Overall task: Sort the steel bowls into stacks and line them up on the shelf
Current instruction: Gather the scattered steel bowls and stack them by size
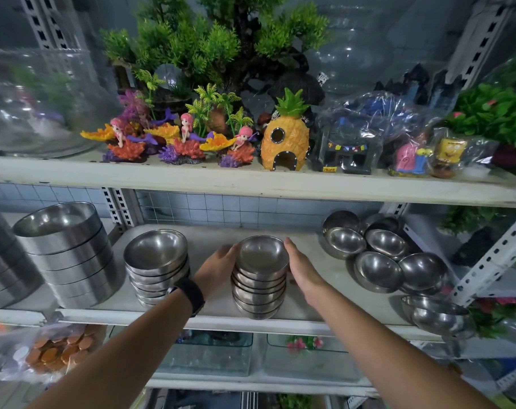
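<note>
Above the left hand (221, 261): three pink-haired mermaid figurines (188, 134) on orange and purple coral, backed by a green artificial tree (191, 45). Above the right hand (302, 265): a pineapple house (286, 140). Further right: a bagged dark ornament (348, 143), a pink snail figure (407, 159) and a yellow sponge figure (450, 152). Far up and left of the left hand: a clear glass bowl (29, 107). Below both hands: glass tanks (209, 358). Lower left: a bag of orange-brown discs (58, 349).
</note>
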